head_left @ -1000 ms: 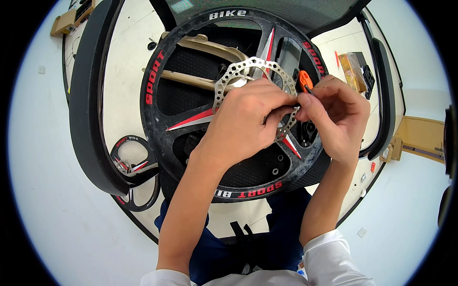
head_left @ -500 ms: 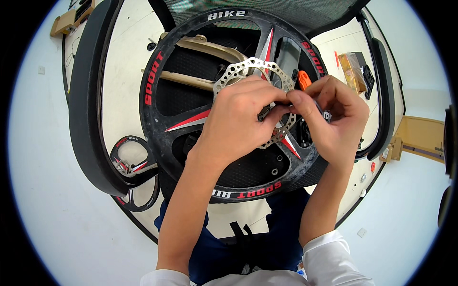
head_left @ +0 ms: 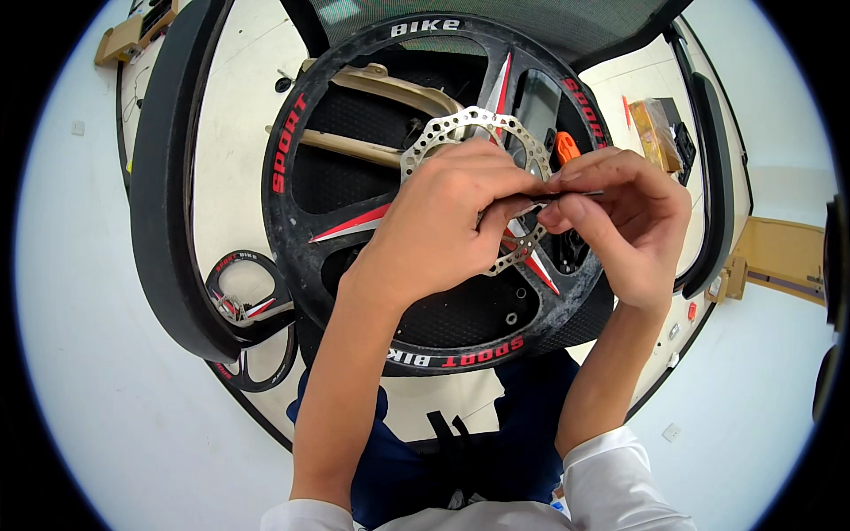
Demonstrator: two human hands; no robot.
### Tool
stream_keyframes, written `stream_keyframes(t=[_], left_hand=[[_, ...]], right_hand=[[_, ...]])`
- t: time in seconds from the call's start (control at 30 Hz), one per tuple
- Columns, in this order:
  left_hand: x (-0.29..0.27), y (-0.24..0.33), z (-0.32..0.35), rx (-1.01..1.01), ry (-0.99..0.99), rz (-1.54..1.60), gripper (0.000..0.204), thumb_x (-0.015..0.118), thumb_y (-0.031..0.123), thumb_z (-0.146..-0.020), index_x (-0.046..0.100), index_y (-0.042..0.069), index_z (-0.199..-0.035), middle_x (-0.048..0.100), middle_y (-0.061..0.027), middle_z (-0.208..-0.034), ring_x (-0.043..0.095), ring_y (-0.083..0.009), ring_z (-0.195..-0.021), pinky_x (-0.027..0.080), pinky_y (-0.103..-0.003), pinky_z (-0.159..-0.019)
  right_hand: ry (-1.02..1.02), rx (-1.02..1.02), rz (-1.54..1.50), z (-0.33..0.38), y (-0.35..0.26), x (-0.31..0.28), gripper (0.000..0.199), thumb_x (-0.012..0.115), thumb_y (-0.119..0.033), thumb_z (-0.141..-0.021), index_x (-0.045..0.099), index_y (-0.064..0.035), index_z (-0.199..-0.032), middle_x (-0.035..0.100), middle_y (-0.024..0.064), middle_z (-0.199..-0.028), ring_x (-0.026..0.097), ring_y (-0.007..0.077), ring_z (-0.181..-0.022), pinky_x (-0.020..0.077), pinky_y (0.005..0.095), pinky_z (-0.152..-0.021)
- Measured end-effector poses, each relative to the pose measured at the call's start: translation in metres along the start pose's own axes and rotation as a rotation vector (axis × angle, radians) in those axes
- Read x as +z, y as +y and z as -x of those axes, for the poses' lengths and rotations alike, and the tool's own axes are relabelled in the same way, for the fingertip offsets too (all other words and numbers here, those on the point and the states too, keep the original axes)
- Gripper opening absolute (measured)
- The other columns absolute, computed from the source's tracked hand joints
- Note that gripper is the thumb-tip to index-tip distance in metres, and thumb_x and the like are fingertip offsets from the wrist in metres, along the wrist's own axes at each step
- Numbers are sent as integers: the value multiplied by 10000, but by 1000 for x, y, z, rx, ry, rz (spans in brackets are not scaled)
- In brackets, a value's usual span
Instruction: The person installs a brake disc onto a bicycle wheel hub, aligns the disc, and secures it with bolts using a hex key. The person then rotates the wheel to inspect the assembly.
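A black bicycle wheel [head_left: 292, 239] with red lettering and red-and-white spokes rests upright against my lap. A perforated silver brake disc [head_left: 443, 133] sits on its hub. My left hand [head_left: 447, 217] covers the middle of the disc, with its fingertips pinched on one end of a thin grey metal tool [head_left: 574, 194]. My right hand [head_left: 624, 221] pinches the tool's other end, just right of the hub. An orange part [head_left: 565, 146] peeks out above my right fingers. The hub and the tool's tip are hidden by my hands.
A loose black tyre [head_left: 159, 203] curves along the left, and another [head_left: 713, 177] along the right. Two small black wheels [head_left: 252, 296] lie on the white floor at lower left. A clear-wrapped packet [head_left: 657, 133] lies upper right. Wooden pieces lie at top left [head_left: 124, 40] and at right [head_left: 788, 257].
My right hand's fingers have shifted left and closed toward my left fingertips. The thin tool now lies level between both hands. The wheel has stayed still.
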State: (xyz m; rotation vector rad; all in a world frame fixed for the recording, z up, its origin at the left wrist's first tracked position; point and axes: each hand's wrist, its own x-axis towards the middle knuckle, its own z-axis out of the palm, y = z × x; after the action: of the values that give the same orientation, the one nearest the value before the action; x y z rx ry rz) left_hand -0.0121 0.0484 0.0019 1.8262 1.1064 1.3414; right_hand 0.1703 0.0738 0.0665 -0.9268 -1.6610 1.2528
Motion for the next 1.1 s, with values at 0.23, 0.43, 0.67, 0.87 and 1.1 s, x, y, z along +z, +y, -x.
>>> stream_keyframes(t=[0.23, 0.43, 0.67, 0.87, 1.1], left_hand=[[5, 3, -1, -19, 108, -46, 216, 766, -23, -714, 724, 1, -924, 700, -133, -849, 671, -299, -831, 534, -377, -742], [2, 6, 1, -45, 89, -26, 188, 765, -17, -722, 712, 2, -901, 695, -131, -835, 665, -310, -804, 539, -393, -713], [1, 2, 0, -5, 60, 7, 244, 702, -108, -678, 708, -5, -899, 714, -120, -838, 687, -257, -761, 543, -332, -697], [1, 1, 1, -20, 39, 42, 169, 741, -32, -743, 713, -1, -907, 693, -137, -826, 678, -308, -769, 548, -381, -696], [-1, 0, 3, -62, 4, 67, 170, 741, -49, -734, 716, -5, -897, 692, -128, -819, 677, -285, -754, 538, -356, -687]], right_hand=[[153, -3, 163, 0, 0, 18, 172, 705, 79, -851, 540, 39, -820, 718, 175, -893, 718, 148, -733, 604, 247, -654], [66, 27, 35, 0, -13, 19, 136, 701, 70, -844, 621, 82, -954, 728, 169, -877, 726, 161, -744, 598, 252, -667], [-264, 111, -391, -6, 33, -16, 381, 634, -244, -1000, 695, 126, -1064, 725, 225, -950, 732, 236, -746, 610, 317, -668], [-377, 85, -522, -5, 52, -21, 480, 767, -340, -918, 711, 124, -1027, 689, 199, -963, 687, 209, -673, 565, 287, -612], [-373, 161, -633, -5, 54, -18, 437, 885, -252, -807, 678, 105, -950, 656, 186, -979, 627, 171, -637, 540, 263, -596]])
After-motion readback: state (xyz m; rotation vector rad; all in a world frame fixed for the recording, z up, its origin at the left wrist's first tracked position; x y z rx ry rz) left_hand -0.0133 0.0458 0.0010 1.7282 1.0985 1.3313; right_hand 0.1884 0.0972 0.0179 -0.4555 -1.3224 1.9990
